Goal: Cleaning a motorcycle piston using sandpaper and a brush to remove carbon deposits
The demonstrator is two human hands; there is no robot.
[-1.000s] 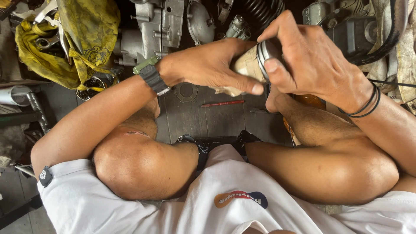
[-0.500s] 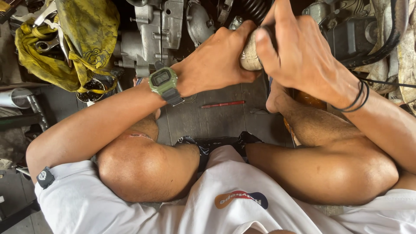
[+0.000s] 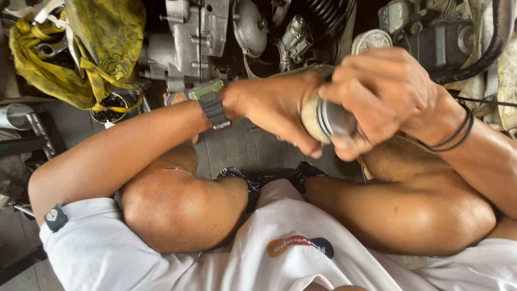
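Note:
I hold a round grey metal piston (image 3: 329, 117) with dark ring grooves between both hands, above my knees. My left hand (image 3: 277, 108), with a green watch on the wrist, wraps the piston's lower left side. My right hand (image 3: 385, 94), with black bands at the wrist, closes over its top and right side, thumb pressed on the ringed edge. Much of the piston is hidden by my fingers.
A grey engine casing (image 3: 186, 40) and other metal engine parts lie ahead on the floor. A dirty yellow cloth (image 3: 91, 51) is heaped at the upper left. Black hoses (image 3: 484, 48) run at the upper right. My bare knees fill the foreground.
Both hands have come back down toward my knees with the piston, and the left wrist has turned so the watch face points away.

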